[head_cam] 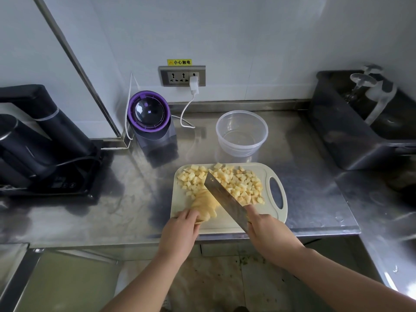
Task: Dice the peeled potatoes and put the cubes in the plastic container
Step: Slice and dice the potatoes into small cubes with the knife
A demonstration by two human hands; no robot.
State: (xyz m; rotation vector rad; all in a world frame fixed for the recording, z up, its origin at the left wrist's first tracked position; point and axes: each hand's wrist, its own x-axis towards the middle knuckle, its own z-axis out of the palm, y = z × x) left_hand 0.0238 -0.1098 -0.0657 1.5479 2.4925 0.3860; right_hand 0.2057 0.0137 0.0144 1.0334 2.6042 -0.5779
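A pale cutting board (186,197) lies at the counter's front edge. Several yellow potato cubes (238,183) are heaped on its far half. A bundle of uncut potato strips (206,204) lies on the near left of the board, and my left hand (180,230) holds its near end with curled fingers. My right hand (270,235) grips the handle of a cleaver (225,199), whose blade slants across the board between the strips and the cubes. A clear round plastic container (242,134) stands empty just behind the board.
A purple-ringed black appliance (149,119) stands behind the board to the left, its white cable plugged into the wall socket (182,75). A black kettle set (33,140) sits far left. A dark metal tub (360,122) sits at the right. The counter is steel.
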